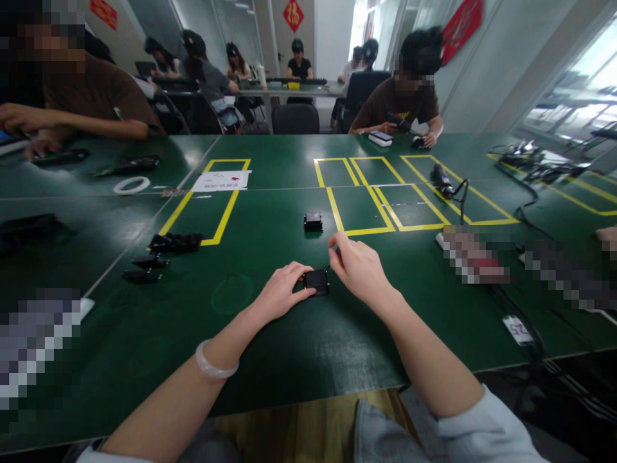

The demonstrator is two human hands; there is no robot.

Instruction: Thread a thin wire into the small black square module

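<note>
My left hand [283, 289] grips the left side of a small black box-shaped part [317, 281], which lies on the green table [289, 360]. Small shiny spots show at the part's corners. Close above its right side, my right hand [359, 265] is closed in a pinch. A thin dark rod [328, 267] reaches down from those fingers toward the part's right corner; whether it touches cannot be made out. Farther back, a second black box-shaped part [313, 222] of similar look stands by itself on the table.
Several black parts [176, 242] lie to the left, near a white tape roll [132, 186] and a paper sheet [222, 181]. Yellow tape outlines [369, 231] mark the table. A black device [441, 180] and cables [525, 206] lie right. Other people sit across the table.
</note>
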